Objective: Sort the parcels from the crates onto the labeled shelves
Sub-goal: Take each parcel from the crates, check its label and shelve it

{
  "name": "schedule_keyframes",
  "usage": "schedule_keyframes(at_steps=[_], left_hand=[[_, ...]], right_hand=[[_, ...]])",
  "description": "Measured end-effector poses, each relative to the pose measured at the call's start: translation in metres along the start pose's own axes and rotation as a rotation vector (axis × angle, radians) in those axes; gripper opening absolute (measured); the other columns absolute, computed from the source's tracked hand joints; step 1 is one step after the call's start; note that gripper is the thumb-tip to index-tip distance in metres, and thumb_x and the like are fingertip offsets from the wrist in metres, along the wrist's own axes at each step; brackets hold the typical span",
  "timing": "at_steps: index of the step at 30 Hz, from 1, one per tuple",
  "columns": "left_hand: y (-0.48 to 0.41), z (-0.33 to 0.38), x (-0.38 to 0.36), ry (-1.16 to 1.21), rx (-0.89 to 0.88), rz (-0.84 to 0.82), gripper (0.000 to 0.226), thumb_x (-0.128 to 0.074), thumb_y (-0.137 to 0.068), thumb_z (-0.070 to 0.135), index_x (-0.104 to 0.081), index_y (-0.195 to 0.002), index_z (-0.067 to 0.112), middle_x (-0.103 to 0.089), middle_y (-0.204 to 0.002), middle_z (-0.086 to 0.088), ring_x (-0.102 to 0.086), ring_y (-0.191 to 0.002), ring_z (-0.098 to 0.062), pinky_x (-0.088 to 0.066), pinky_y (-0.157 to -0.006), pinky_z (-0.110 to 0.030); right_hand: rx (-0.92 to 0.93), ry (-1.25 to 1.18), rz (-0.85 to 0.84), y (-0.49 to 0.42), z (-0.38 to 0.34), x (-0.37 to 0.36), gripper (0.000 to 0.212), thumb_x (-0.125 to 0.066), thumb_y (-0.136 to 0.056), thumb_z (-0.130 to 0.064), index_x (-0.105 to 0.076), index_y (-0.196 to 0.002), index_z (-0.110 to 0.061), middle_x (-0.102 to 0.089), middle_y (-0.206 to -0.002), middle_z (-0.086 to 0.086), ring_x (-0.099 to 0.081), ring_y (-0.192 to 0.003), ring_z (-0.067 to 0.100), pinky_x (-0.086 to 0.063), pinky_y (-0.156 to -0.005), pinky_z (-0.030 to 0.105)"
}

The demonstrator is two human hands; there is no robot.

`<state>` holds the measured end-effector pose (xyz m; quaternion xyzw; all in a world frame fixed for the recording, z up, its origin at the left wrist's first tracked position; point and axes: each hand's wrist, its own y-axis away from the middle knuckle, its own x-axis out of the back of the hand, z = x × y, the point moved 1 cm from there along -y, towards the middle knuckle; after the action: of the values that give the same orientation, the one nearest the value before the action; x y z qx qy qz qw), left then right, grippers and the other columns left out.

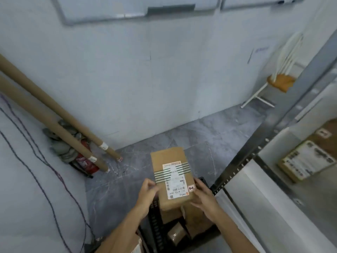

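Holds the parcel [170,172] label-up over the crate [155,225] at 6 o'clock, likely to read its tag; grips its edges with left hand [148,190] at 9 o'clock and right hand [202,196] at 3 o'clock, fingers [152,184] curled round; faces shelves [246,189] toward 3 o'clock.

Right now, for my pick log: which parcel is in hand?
The striped-tape parcel, held up between left hand and right hand above the crate. The other parcels lie in the crate or on the shelf.
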<state>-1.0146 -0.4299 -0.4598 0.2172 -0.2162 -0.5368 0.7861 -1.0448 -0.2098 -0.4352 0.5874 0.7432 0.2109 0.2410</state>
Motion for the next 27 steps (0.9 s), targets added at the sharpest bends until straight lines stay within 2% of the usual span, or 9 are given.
schedule_keyframes(at_steps=[2, 7, 10, 12, 14, 16, 20, 25, 27], left_hand=[[0.032, 0.076, 0.002, 0.033, -0.112, -0.016, 0.02, -0.061, -0.088, 0.013, -0.045, -0.075, 0.016, -0.057, -0.079, 0.0, -0.05, -0.071, -0.014, -0.033, -0.057, -0.029], [0.119, 0.238, 0.001, 0.079, -0.443, -0.058, 0.021, -0.062, -0.086, 0.006, -0.047, -0.073, 0.013, -0.055, -0.075, -0.001, -0.048, -0.066, -0.009, -0.038, -0.056, -0.019], [0.168, 0.308, -0.001, 0.155, -0.607, -0.084, 0.016, -0.061, -0.088, 0.007, -0.048, -0.081, 0.011, -0.061, -0.087, -0.001, -0.056, -0.078, -0.012, -0.043, -0.053, -0.006], [0.198, 0.341, -0.001, 0.232, -0.699, -0.105, 0.02, -0.064, -0.086, 0.013, -0.049, -0.099, 0.011, -0.062, -0.098, 0.001, -0.058, -0.088, -0.01, -0.047, -0.058, -0.007], [0.225, 0.364, -0.002, 0.299, -0.775, -0.134, 0.028, -0.065, -0.086, 0.017, -0.047, -0.108, 0.016, -0.061, -0.105, 0.002, -0.06, -0.095, -0.01, -0.051, -0.069, -0.016], [0.247, 0.38, -0.004, 0.368, -0.818, -0.176, 0.027, -0.064, -0.087, 0.019, -0.044, -0.105, 0.023, -0.061, -0.105, 0.003, -0.062, -0.094, -0.013, -0.054, -0.068, -0.024], [0.278, 0.396, -0.011, 0.459, -0.814, -0.302, 0.031, -0.065, -0.086, 0.023, -0.04, -0.101, 0.032, -0.062, -0.112, -0.002, -0.066, -0.093, -0.016, -0.056, -0.06, -0.027], [0.286, 0.4, -0.008, 0.428, -0.764, -0.363, 0.042, -0.065, -0.084, 0.031, -0.034, -0.112, 0.037, -0.064, -0.116, -0.007, -0.063, -0.102, -0.022, -0.053, -0.08, -0.037], [0.288, 0.402, -0.007, 0.429, -0.772, -0.341, 0.048, -0.066, -0.084, 0.029, -0.031, -0.116, 0.035, -0.064, -0.115, -0.005, -0.064, -0.099, -0.019, -0.054, -0.076, -0.035]], right_hand=[[0.098, 0.008, 0.002, 0.034, -0.068, 0.0, 0.044, -0.05, -0.096, -0.012, -0.046, -0.135, -0.033, -0.058, -0.125, -0.009, -0.057, -0.108, 0.014, -0.052, -0.089, 0.046], [0.367, 0.007, 0.022, 0.119, -0.218, -0.002, 0.042, -0.05, -0.096, -0.01, -0.048, -0.134, -0.029, -0.056, -0.131, -0.003, -0.05, -0.122, 0.02, -0.057, -0.082, 0.044], [0.533, -0.021, -0.016, 0.169, -0.282, -0.002, 0.034, -0.054, -0.095, -0.014, -0.055, -0.12, -0.037, -0.056, -0.128, 0.001, -0.052, -0.12, 0.019, -0.057, -0.083, 0.046], [0.632, -0.034, -0.025, 0.199, -0.313, -0.002, 0.034, -0.054, -0.095, -0.014, -0.058, -0.116, -0.04, -0.055, -0.127, 0.004, -0.052, -0.118, 0.021, -0.056, -0.084, 0.048], [0.727, -0.023, -0.039, 0.227, -0.331, -0.002, 0.034, -0.055, -0.094, -0.015, -0.058, -0.117, -0.041, -0.054, -0.127, 0.005, -0.054, -0.117, 0.02, -0.056, -0.085, 0.049], [0.813, -0.014, -0.064, 0.25, -0.342, -0.002, 0.035, -0.056, -0.094, -0.017, -0.058, -0.117, -0.043, -0.057, -0.123, 0.002, -0.059, -0.111, 0.017, -0.058, -0.082, 0.044], [0.922, -0.003, -0.046, 0.283, -0.352, -0.004, 0.034, -0.053, -0.095, -0.019, -0.055, -0.117, -0.044, -0.059, -0.123, 0.0, -0.059, -0.112, 0.016, -0.058, -0.078, 0.037], [0.974, 0.034, -0.041, 0.304, -0.355, 0.001, 0.029, -0.055, -0.093, -0.026, -0.054, -0.119, -0.04, -0.056, -0.126, 0.0, -0.057, -0.114, 0.016, -0.058, -0.082, 0.038], [0.949, -0.019, -0.038, 0.303, -0.348, 0.004, 0.042, -0.059, -0.087, -0.033, -0.047, -0.128, -0.032, -0.051, -0.133, 0.002, -0.054, -0.12, 0.018, -0.055, -0.089, 0.04]])
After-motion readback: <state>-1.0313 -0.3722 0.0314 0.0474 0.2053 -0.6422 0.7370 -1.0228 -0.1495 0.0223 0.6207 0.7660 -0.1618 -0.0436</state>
